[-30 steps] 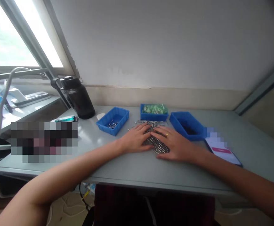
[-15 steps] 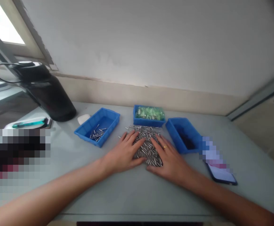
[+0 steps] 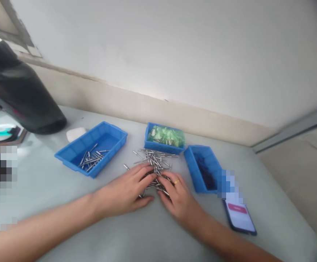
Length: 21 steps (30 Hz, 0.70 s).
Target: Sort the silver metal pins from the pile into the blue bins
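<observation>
A heap of thin metal pins (image 3: pixel 158 163) lies on the grey table, its near part between and beneath my fingers. My left hand (image 3: pixel 128 189) rests palm down on the heap's left side, fingers apart. On the right side, my right hand (image 3: pixel 179 198), with a ring on one finger, touches the pins with fingers slightly bent and apart. Some loose pins lie in the left blue tray (image 3: pixel 115 145). Behind the heap, a second blue tray (image 3: pixel 164 147) holds metal pieces in green plastic. Dark items, too blurred to identify, lie in the right blue tray (image 3: pixel 192 171).
A black bottle (image 3: pixel 30 98) stands at the back left, near a white object (image 3: pixel 76 134). The phone (image 3: pixel 240 218) lies right of my right hand, partly pixelated. Behind the table (image 3: pixel 147 236) rises a pale wall (image 3: pixel 175 54).
The view has shifted and tilted. My hands have drawn closer together around the pins, and the heap between them has become narrower, with pins piled more closely.
</observation>
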### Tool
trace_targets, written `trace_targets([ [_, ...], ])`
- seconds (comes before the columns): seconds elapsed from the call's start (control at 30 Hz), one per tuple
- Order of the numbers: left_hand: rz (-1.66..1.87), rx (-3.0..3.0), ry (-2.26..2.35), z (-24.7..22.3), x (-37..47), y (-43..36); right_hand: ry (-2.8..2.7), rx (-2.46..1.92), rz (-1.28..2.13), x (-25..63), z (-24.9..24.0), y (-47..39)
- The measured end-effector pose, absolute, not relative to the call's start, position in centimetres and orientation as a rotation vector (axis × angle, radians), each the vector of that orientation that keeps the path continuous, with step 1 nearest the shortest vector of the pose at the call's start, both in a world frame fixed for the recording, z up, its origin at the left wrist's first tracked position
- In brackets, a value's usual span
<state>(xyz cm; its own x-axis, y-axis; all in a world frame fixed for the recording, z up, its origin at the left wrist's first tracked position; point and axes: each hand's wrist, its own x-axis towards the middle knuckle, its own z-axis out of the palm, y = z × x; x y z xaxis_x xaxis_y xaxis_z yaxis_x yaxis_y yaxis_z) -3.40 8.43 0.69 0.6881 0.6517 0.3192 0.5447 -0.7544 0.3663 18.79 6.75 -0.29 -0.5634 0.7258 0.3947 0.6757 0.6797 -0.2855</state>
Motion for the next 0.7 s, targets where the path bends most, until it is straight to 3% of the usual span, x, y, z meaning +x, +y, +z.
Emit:
trace_targets([
  [0.33,0.669,2.829,1.036,0.6,-2.9,8.4,-2.491,-1.004,-0.058,18.6,-0.2,8.7],
  [0.7,0.521,3.096,1.083,6.3,-6.4,5.8,-2.16,-1.481,-0.618,25.8,3.2,6.5],
])
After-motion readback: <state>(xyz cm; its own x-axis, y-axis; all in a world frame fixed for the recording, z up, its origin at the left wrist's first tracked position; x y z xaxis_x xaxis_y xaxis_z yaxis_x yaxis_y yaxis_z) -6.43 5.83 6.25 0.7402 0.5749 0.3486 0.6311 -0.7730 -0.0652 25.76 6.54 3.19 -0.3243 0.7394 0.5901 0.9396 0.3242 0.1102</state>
